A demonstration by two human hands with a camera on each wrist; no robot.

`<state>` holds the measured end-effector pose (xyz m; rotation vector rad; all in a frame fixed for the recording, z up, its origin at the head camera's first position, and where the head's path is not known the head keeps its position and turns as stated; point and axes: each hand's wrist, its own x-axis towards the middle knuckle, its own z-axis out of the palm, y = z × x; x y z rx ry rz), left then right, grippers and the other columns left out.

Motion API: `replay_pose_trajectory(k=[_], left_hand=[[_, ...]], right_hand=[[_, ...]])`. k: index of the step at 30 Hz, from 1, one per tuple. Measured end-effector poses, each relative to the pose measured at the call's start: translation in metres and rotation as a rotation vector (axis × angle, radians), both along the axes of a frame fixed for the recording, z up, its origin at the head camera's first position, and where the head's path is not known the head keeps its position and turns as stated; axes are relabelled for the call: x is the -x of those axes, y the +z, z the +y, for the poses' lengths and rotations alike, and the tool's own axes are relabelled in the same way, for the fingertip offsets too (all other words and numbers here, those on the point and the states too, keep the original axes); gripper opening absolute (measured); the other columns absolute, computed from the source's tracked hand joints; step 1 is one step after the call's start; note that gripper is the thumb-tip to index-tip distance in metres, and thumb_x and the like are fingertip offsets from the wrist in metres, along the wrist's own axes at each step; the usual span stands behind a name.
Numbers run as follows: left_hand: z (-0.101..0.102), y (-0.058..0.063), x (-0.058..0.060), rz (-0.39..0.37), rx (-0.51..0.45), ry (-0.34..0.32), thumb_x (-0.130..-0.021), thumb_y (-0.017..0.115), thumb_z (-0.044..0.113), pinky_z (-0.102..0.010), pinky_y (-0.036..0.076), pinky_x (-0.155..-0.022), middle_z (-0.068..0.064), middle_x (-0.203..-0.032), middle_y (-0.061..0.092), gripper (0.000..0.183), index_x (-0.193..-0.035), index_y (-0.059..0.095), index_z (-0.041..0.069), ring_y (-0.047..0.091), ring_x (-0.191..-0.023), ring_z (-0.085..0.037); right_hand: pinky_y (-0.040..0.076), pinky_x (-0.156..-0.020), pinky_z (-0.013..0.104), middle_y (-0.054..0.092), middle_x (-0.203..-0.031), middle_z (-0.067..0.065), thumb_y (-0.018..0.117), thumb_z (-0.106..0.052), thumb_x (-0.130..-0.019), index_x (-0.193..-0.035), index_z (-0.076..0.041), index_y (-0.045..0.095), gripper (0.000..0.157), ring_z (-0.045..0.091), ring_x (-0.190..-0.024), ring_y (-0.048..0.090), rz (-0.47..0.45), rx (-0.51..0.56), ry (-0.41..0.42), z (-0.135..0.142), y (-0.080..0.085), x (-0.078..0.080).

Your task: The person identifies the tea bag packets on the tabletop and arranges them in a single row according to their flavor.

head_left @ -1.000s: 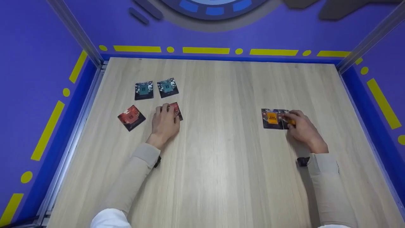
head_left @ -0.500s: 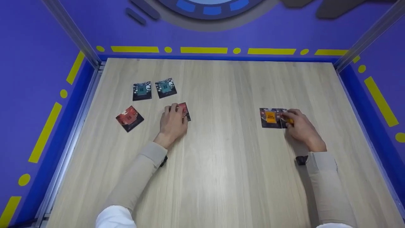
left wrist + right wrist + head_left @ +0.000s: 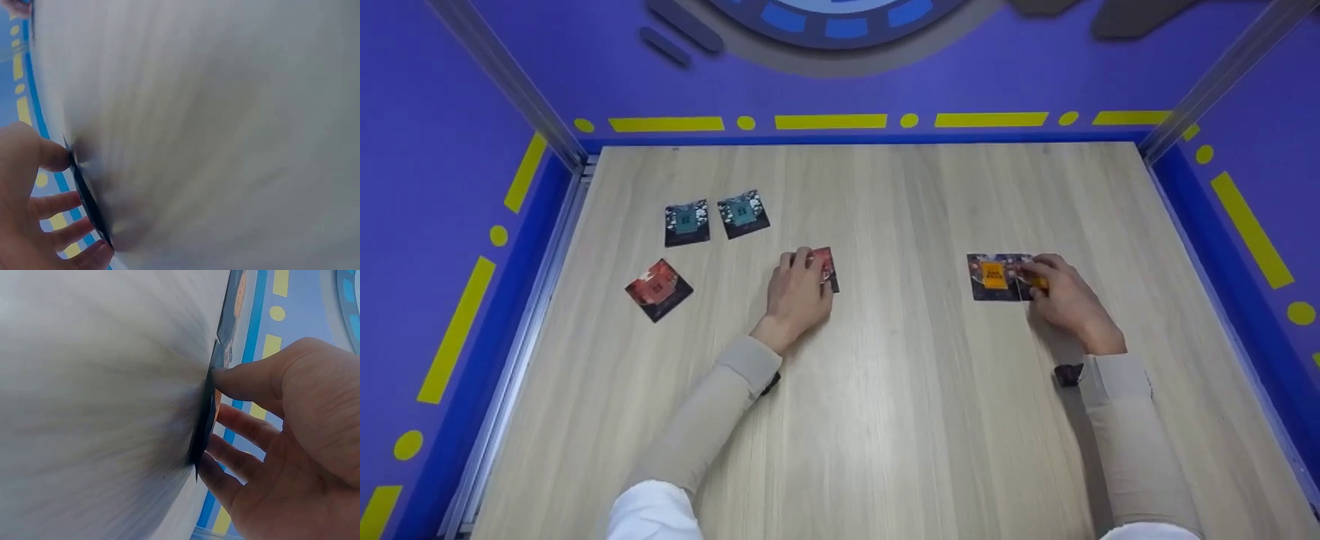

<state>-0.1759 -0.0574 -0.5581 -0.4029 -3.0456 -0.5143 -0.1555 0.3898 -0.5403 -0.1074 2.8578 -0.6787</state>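
Left hand [image 3: 799, 298] grips the red card [image 3: 829, 268] by thumb and fingers, left of centre on the table [image 3: 900, 420]. Right hand [image 3: 1069, 304] likewise grips the right orange card [image 3: 1039, 282], edge to edge with the left orange card [image 3: 994, 276]. I'd use light, even pressure, cards flat; don't bump that seam. Surface: pale wood grain. Purple-blue walls [image 3: 810, 82], yellow dashes.

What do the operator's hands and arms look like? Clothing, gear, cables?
Left hand and right hand are bare, no gloves. Both arms wear long beige sleeves with wide, paler cuffs; white fabric shows higher up. A small black device sits at each wrist, mostly hidden on the left. I see no cables.
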Motion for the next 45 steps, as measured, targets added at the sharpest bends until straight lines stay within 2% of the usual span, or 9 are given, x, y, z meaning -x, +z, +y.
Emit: replay_pose_trajectory(k=[5, 14, 29, 35, 45], left_hand=[[0.022, 0.001, 0.002, 0.015, 0.044, -0.049, -0.104, 0.062, 0.027, -0.052, 0.051, -0.107, -0.021, -0.146, 0.056, 0.042, -0.138, 0.065, 0.002, 0.053, -0.133, -0.041], [0.062, 0.0, 0.002, 0.0, 0.127, -0.131, -0.105, 0.058, 0.028, -0.05, 0.051, -0.107, -0.019, -0.147, 0.056, 0.047, -0.147, 0.059, 0.006, 0.052, -0.134, -0.041], [0.116, 0.002, 0.002, -0.01, 0.201, -0.198, -0.108, 0.053, 0.031, -0.045, 0.052, -0.109, -0.013, -0.149, 0.055, 0.049, -0.152, 0.056, 0.012, 0.052, -0.135, -0.035], [0.134, 0.003, 0.005, -0.011, 0.199, -0.204, -0.108, 0.053, 0.033, -0.044, 0.052, -0.109, -0.011, -0.147, 0.056, 0.048, -0.152, 0.056, 0.014, 0.053, -0.135, -0.033], [0.162, 0.004, 0.009, 0.004, 0.237, -0.218, -0.106, 0.053, 0.036, -0.041, 0.052, -0.107, -0.007, -0.148, 0.056, 0.046, -0.148, 0.058, 0.017, 0.055, -0.132, -0.029]], right_hand=[[0.033, -0.119, 0.071, 0.037, -0.159, 0.031, 0.055, 0.001, -0.102, -0.152, 0.008, 0.051, 0.05, 0.055, -0.145, 0.039, 0.038, -0.011, 0.046, 0.001, 0.0, 0.0], [0.034, -0.118, 0.071, 0.038, -0.159, 0.03, 0.056, 0.001, -0.103, -0.152, 0.007, 0.051, 0.05, 0.054, -0.144, 0.04, 0.04, 0.001, 0.039, 0.001, -0.002, -0.002], [0.034, -0.119, 0.07, 0.036, -0.161, 0.028, 0.055, 0.0, -0.104, -0.155, 0.004, 0.05, 0.051, 0.052, -0.145, 0.04, 0.01, 0.008, 0.013, 0.0, 0.0, -0.005], [0.033, -0.12, 0.069, 0.039, -0.159, 0.028, 0.056, 0.001, -0.103, -0.151, 0.006, 0.053, 0.049, 0.052, -0.145, 0.04, 0.046, -0.002, 0.021, -0.001, 0.001, -0.002], [0.034, -0.119, 0.07, 0.039, -0.16, 0.027, 0.055, 0.0, -0.104, -0.153, 0.003, 0.052, 0.049, 0.051, -0.144, 0.041, 0.027, -0.006, 0.009, -0.003, 0.003, -0.001]])
